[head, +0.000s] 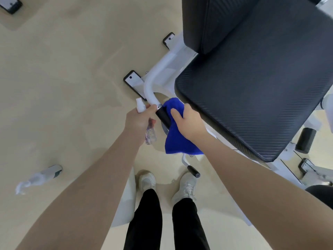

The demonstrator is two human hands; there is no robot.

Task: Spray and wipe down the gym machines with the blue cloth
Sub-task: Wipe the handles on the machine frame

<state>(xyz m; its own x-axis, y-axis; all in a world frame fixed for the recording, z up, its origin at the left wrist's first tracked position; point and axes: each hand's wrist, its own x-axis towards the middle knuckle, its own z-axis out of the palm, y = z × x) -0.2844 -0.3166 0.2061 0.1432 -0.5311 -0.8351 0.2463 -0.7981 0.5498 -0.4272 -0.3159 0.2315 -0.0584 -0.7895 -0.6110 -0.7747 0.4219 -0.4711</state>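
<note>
Gripping a small clear plastic spray bottle with a white nozzle (pixel 143 120), the left hand (pixel 138 121) is curled tight around the bottle's upper body, the nozzle poking out above the fingers and the see-through base sticking out below the palm. The tips of this hand's fingers lie right at the spot where the curved white metal tube of the machine (pixel 150 89) meets its black foam handle grip (pixel 163 117), and seem to touch it.

The right hand (pixel 187 121) is closed over a bright blue terry cloth (pixel 177 139), pressing it against the right side of the black grip. Its thumb lies flat across the top of the cloth; the other fingers are folded beneath the fabric and hidden. The cloth bunches above the thumb and hangs loose below the wrist in a broad flap.

Just right of both hands sits the black padded seat with a woven texture (pixel 252 98), and the matching black backrest pad (pixel 207 24) rises beyond it. The white frame rests on black-edged foot plates (pixel 132 81) on the pale beige floor (pixel 63 78). Below, two pale sneakers (pixel 185 186) and black trouser legs (pixel 144 219) stand near a second short black grip (pixel 193 171).
</note>
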